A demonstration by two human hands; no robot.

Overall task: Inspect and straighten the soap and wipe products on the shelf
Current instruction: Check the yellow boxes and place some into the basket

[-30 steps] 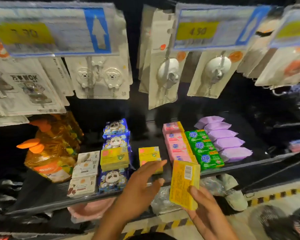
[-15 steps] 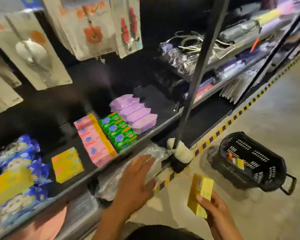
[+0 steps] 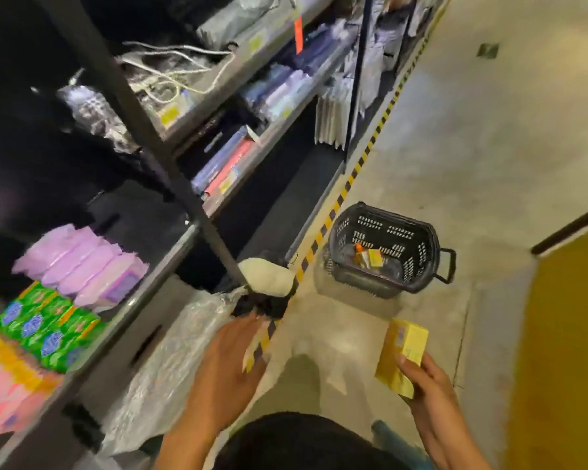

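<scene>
Right hand [image 3: 428,385]: grip holds the yellow soap box [image 3: 403,357] above the floor, clear of the shelf [image 3: 143,291]. Left hand [image 3: 224,371]: grip wide, empty. Step judged as inspection; next, reshelve it squarely or bin it in the basket [image 3: 387,252].

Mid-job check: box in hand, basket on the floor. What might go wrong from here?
1. The right hand grips the yellow box by its lower end, out over the floor; it may slip.
2. The black basket sits in the aisle just ahead, a likely trip hazard.
3. The left hand hovers by the loose plastic wrap below the shelf and might snag it.
</scene>
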